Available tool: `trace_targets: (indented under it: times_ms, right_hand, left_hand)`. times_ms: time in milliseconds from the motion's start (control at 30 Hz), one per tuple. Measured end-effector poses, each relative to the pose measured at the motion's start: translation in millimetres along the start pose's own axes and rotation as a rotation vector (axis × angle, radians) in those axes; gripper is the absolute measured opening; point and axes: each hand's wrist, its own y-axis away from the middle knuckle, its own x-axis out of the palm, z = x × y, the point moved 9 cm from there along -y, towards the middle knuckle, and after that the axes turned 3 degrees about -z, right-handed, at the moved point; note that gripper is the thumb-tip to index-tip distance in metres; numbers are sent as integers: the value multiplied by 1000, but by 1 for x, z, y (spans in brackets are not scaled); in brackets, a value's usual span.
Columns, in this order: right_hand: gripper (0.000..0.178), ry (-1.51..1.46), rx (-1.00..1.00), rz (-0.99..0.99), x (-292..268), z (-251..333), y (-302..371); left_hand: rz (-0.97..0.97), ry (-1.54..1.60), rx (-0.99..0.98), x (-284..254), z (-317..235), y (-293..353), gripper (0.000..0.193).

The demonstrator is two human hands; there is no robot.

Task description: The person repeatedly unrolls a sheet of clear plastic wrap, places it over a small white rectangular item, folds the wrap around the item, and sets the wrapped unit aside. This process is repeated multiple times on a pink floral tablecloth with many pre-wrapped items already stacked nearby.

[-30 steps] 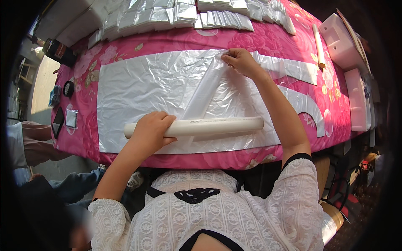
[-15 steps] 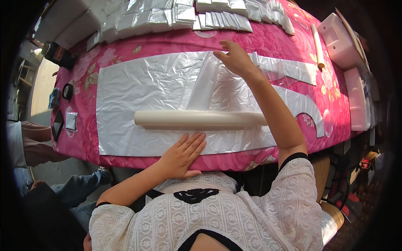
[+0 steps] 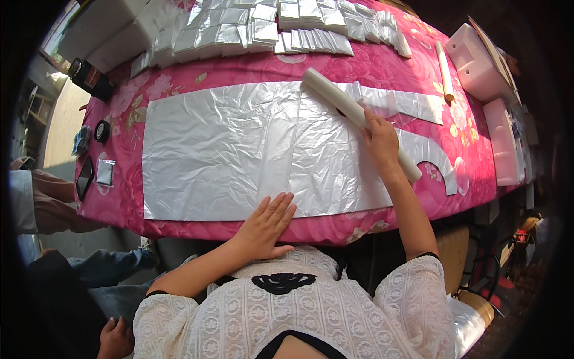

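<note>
A large silvery-white plastic bag (image 3: 209, 149) lies spread and wrinkled across the table, its two handle strips pointing right. My left hand (image 3: 269, 218) rests flat on the bag's near edge, fingers stretched out. My right hand (image 3: 381, 140) is wrapped round a long white roller tube (image 3: 335, 94). The tube slants over the right part of the bag, from the far middle to the near right, by the bag's curved handle strip (image 3: 439, 158). My palm and part of the grip are hidden from above.
Stacks of folded silvery bags (image 3: 227, 30) line the far edge of the pink flowered tablecloth (image 3: 170, 90). Tape (image 3: 103, 131), a phone (image 3: 85, 178) and a small folded packet (image 3: 105, 173) lie left. Another tube (image 3: 444, 72) and white foam boxes (image 3: 475, 63) stand right. A person's hand (image 3: 115, 338) shows lower left.
My right hand has come back from the bag's far edge and taken hold of the roller tube. The tube has swung from lying crosswise to a slant on the right. My left hand stays put.
</note>
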Motion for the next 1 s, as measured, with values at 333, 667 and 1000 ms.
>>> trace_targets:
  times_ms: [333, 667, 1000]
  right_hand:
    - [50, -281, -388, 318, 9, 132, 68]
    - [44, -209, -454, 144, 67, 150, -23]
    - [46, -309, -404, 2, 63, 148, -51]
  left_hand:
    - [-4, 14, -55, 0, 8, 9, 81]
    - [-51, -270, -107, 27, -6, 18, 53]
    - [-79, -10, 126, -7, -5, 32, 45]
